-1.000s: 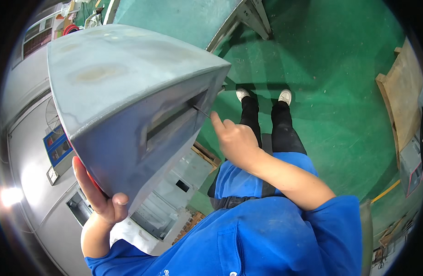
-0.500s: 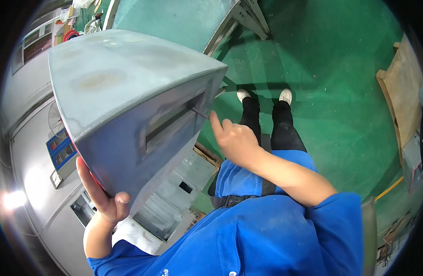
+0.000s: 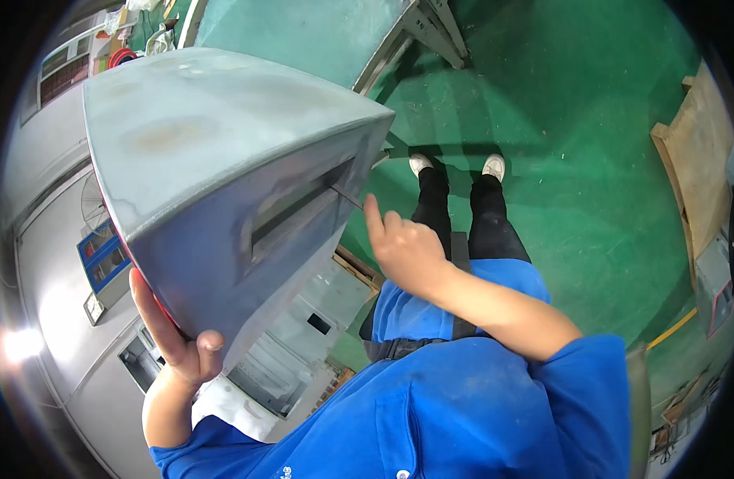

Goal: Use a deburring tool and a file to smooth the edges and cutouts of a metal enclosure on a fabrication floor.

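Observation:
A large grey box-shaped housing (image 3: 231,136) with a red edge fills the left half of the view, tilted. Its front face has a long rectangular slot (image 3: 301,209). My left hand (image 3: 179,347) holds the housing by its lower left corner, fingers along the red edge and thumb near the front face. In my closed right hand (image 3: 407,247) is a thin dark rod-like tool (image 3: 349,195). The index finger stretches along the tool, and its tip reaches the slot's right end. The rest of the tool is hidden in the hand.
A pale green table (image 3: 295,32) with a metal leg (image 3: 439,36) stands beyond the housing. Wooden boards (image 3: 698,168) lean at the far right. Pale panels with openings (image 3: 279,367) lie lower left, near a wall with a blue-framed cabinet (image 3: 105,257). The floor is green.
The tool has shifted slightly at the slot's right end, and more of its length shows. My right hand has moved only a little; the left keeps its hold.

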A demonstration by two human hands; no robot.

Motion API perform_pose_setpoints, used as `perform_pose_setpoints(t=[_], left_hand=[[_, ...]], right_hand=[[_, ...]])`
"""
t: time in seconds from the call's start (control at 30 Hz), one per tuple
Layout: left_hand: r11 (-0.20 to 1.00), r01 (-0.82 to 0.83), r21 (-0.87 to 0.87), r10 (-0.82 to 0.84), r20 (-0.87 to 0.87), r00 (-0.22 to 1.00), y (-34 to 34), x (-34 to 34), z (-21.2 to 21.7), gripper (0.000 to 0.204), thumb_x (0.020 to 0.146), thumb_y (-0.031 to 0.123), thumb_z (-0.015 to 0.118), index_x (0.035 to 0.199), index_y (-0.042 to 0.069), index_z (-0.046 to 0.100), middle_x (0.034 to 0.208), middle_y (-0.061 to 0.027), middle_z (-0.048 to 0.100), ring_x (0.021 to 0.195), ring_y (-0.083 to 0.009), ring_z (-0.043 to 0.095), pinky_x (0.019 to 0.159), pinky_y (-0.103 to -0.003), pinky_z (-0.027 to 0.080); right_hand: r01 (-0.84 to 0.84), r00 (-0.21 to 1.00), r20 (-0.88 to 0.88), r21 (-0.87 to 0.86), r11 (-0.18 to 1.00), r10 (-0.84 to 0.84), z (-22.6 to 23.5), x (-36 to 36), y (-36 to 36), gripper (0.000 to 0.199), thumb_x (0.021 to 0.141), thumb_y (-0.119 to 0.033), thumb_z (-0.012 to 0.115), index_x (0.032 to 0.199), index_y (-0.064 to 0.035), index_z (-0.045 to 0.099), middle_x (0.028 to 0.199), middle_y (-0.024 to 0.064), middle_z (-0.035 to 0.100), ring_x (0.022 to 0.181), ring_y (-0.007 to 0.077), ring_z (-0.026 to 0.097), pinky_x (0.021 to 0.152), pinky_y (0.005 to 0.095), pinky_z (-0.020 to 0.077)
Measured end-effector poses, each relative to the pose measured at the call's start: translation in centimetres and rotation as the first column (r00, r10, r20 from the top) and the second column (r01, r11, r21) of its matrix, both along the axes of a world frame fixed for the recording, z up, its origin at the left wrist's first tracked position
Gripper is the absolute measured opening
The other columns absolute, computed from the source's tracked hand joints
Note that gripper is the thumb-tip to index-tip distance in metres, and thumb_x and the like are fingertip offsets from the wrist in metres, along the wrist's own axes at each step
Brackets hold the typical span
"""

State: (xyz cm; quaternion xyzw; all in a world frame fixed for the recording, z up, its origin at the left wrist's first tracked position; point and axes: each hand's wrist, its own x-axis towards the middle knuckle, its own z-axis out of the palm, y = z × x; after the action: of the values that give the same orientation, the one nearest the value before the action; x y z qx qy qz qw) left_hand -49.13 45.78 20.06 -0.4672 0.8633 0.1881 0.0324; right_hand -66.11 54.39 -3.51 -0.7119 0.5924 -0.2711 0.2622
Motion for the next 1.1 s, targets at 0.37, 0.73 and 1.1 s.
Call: perform_pose_setpoints(t=[0.37,0.73,1.1], left_hand=[[0.997,0.034,-0.063,-0.034,0.004,0.999,-0.2,-0.1,-0.2,0.088,0.082,0.045,0.05,0.132,-0.009,0.001,0.138,-0.0224,0.012,0.127,-0.0287,0.02,0.101,-0.037,0.017],[1.0,-0.003,-0.021,0.002,-0.036,0.999,0.0,-0.1,-0.4,0.09,0.082,0.044,0.051,0.131,-0.009,-0.002,0.138,-0.0228,0.012,0.128,-0.0287,0.018,0.102,-0.037,0.016],[1.0,0.012,0.012,-0.011,-0.038,0.999,-0.4,0.1,-0.3,0.086,0.083,0.042,0.05,0.131,-0.01,0.001,0.138,-0.0236,0.013,0.127,-0.0292,0.02,0.102,-0.037,0.016]], right_hand=[[0.01,0.998,0.064,-0.018,1.0,-0.009,-0.5,-0.2,0.0,0.056,0.06,-0.005,0.052,0.114,0.008,0.045,0.058,0.0057,0.045,0.043,0.014,0.05,0.037,0.0244,0.0411],[0.03,0.878,0.477,0.043,0.999,-0.047,-2.5,-3.1,2.5,0.048,0.064,0.006,0.053,0.111,-0.0014,0.052,0.061,0.0105,0.049,0.051,0.0169,0.053,0.045,0.0279,0.0439],[-0.163,0.319,0.882,0.411,0.897,-0.346,-2.9,-2.9,3.3,0.023,0.084,-0.004,0.05,0.106,-0.0024,0.055,0.066,0.0037,0.055,0.055,0.0076,0.05,0.049,0.0213,0.0413]])
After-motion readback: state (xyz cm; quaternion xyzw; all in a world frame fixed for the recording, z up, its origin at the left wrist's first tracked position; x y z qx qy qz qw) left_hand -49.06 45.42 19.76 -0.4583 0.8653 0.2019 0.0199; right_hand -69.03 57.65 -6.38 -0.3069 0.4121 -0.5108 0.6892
